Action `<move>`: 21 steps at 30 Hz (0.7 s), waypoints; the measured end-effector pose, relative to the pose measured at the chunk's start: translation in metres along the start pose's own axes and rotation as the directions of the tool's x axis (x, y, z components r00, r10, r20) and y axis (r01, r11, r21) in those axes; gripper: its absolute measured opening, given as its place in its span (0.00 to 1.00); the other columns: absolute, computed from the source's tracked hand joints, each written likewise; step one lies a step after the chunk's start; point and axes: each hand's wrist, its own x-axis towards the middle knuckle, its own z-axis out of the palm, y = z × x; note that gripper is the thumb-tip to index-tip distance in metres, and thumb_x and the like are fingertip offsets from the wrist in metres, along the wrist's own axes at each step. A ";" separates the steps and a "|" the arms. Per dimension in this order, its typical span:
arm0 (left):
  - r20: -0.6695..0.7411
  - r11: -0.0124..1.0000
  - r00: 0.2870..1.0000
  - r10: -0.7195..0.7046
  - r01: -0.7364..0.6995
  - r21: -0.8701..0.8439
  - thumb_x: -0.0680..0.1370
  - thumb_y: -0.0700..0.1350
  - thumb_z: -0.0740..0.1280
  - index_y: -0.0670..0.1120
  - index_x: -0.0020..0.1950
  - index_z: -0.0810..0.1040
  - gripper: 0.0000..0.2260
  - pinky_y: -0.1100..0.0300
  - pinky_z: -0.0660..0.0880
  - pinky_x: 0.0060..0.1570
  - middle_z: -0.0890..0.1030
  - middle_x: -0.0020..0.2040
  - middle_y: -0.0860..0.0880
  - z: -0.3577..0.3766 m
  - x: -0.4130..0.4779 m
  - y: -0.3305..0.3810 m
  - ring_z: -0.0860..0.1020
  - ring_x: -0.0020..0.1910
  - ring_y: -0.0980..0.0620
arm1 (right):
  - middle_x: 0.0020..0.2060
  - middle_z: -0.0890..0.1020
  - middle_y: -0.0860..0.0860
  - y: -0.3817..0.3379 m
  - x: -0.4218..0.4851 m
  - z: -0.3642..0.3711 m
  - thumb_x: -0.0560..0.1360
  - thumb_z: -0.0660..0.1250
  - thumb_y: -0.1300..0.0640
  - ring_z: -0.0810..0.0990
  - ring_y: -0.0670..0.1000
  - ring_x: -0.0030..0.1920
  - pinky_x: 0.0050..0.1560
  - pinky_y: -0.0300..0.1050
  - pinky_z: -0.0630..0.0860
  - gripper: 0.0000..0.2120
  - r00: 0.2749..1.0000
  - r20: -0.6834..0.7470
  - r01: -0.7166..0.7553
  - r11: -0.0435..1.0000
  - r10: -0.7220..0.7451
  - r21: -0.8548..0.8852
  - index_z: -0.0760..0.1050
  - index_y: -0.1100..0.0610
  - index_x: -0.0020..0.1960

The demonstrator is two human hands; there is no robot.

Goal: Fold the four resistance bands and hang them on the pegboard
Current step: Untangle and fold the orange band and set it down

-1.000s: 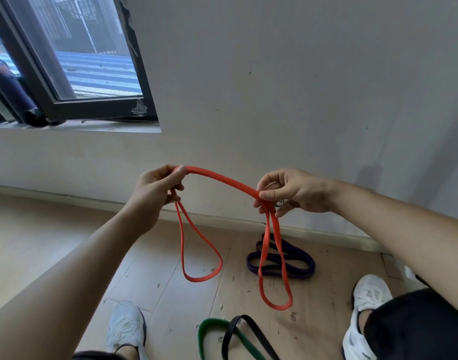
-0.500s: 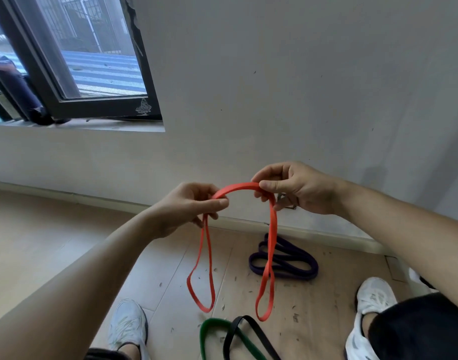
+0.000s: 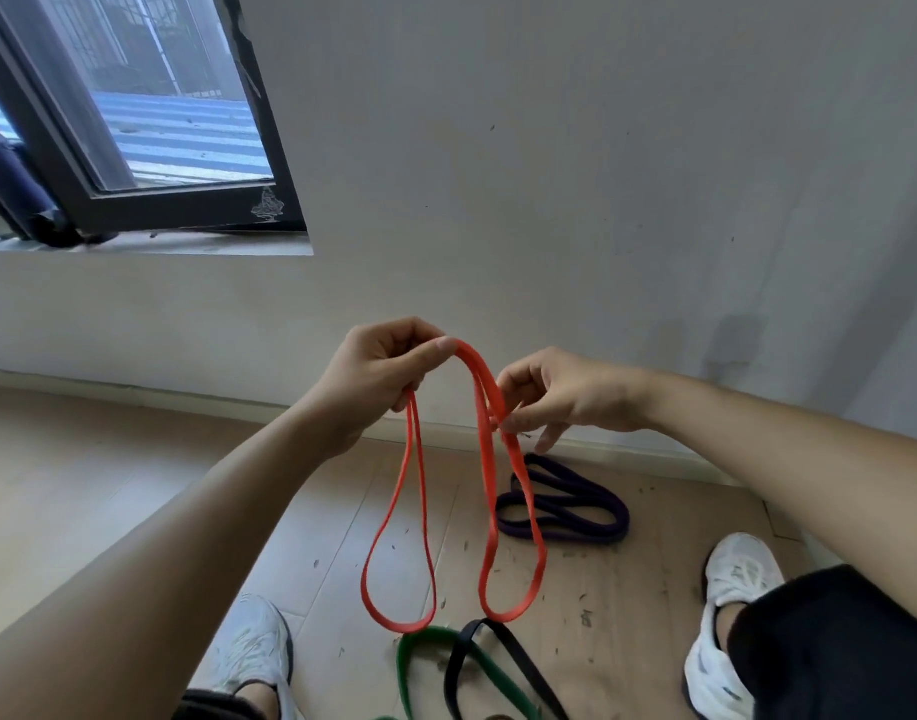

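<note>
The left hand (image 3: 378,379) curls its fingers round the orange band (image 3: 394,517), and the right hand (image 3: 565,394) pinches it, in the air before the grey wall (image 3: 550,174). The purple band (image 3: 565,511), green band (image 3: 420,646) and black band (image 3: 519,662) lie on the littered wooden floor (image 3: 82,485).

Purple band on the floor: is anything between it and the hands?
Yes. The orange band, gripped by the left hand and pinched by the right hand, dangles in front of the purple band.
</note>
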 end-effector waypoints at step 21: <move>-0.381 0.996 0.924 -0.030 -0.006 -0.092 0.81 0.48 0.69 0.45 0.51 0.83 0.08 0.63 0.74 0.34 0.75 0.36 0.49 -0.023 0.001 -0.011 0.74 0.33 0.56 | 0.50 0.87 0.53 0.047 0.041 0.021 0.80 0.68 0.60 0.86 0.54 0.54 0.56 0.51 0.83 0.08 0.960 0.044 -0.263 0.945 0.276 -0.195 0.83 0.58 0.57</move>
